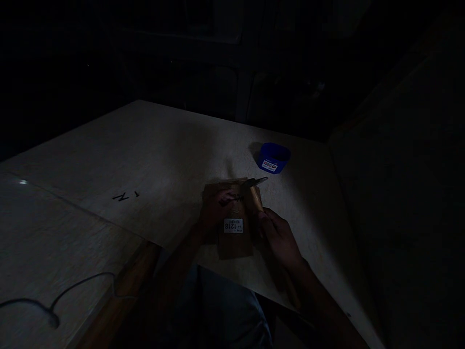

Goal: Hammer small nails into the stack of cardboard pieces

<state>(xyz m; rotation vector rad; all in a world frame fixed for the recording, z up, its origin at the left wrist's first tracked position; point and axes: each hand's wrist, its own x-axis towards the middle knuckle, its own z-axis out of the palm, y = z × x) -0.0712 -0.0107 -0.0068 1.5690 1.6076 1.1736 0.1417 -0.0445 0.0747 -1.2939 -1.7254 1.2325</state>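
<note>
The right forearm (323, 300) ended in the right hand (280, 238), wrapped round a hammer (256, 199); leftward, the left hand (215, 207) half-curled over cardboard (236, 246), hold unclear.

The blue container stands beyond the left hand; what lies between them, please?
In the head view, the hammer's head, part of the cardboard and a stretch of bare tabletop lie between them.

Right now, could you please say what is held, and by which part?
The right hand holds a hammer partway along its handle; for the left hand, unclear.
</note>
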